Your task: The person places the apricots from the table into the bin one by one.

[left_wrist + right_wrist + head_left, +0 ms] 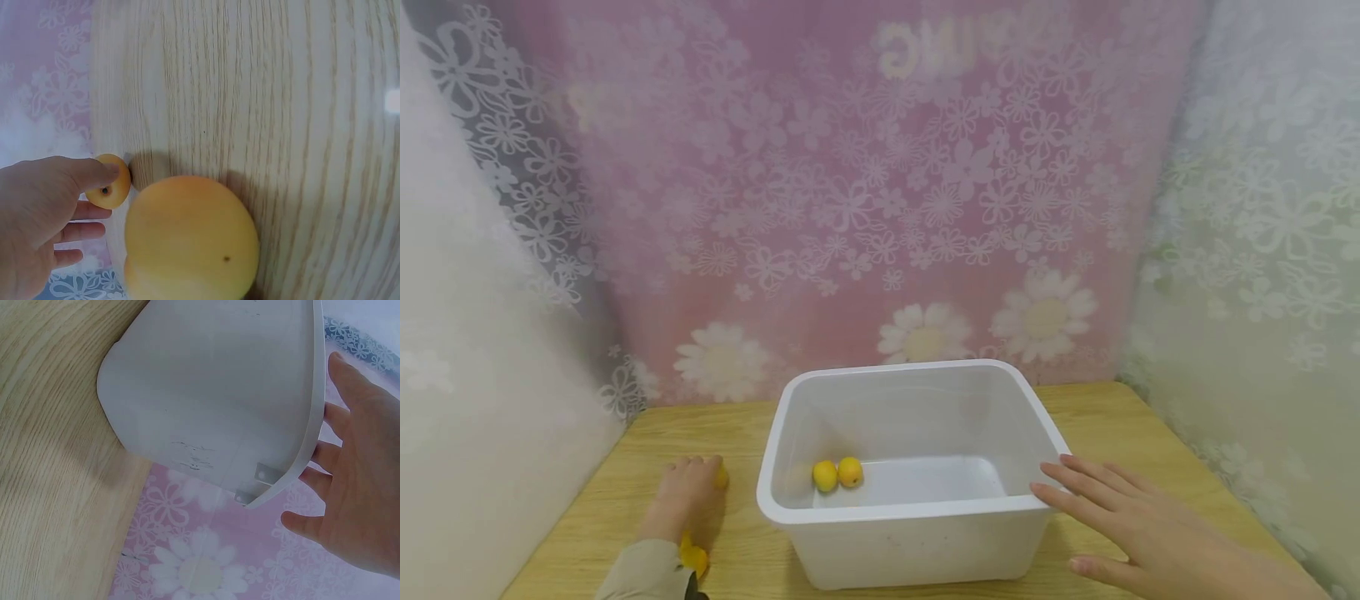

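Note:
On the wooden table at the left, my left hand (687,483) pinches a small round yellow fruit (119,189), thumb on its near side and fingers spread behind. More yellow fruit (695,558) lies by the left wrist; close up in the left wrist view, one large-looking yellow-orange fruit (194,234) partly covers another. Two yellow fruits (837,474) sit together inside the white plastic tub (917,510), toward its left end. My right hand (1142,525) rests its extended fingertips on the tub's right rim, thumb apart from it.
The wooden table (752,546) carries the tub near its middle. A pink flowered curtain (865,208) hangs behind the table, with pale flowered sheets (1262,292) at the sides. The tub's wall (219,381) stands high beside the right hand.

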A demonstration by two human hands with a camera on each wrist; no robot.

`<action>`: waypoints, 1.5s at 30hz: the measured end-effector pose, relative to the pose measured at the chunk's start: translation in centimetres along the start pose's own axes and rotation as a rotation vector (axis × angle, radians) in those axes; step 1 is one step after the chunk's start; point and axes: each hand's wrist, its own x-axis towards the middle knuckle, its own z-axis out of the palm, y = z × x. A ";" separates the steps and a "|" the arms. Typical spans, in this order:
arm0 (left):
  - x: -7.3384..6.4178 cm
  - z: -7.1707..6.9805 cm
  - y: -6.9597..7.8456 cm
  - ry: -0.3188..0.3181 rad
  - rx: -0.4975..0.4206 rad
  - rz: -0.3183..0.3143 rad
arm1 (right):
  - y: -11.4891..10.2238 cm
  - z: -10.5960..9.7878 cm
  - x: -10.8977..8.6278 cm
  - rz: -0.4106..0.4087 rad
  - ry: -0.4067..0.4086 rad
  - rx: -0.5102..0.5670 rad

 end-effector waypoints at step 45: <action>-0.3 -6.8 -0.7 0.039 -0.057 0.062 | 0.3 0.4 -0.1 -0.018 0.009 0.008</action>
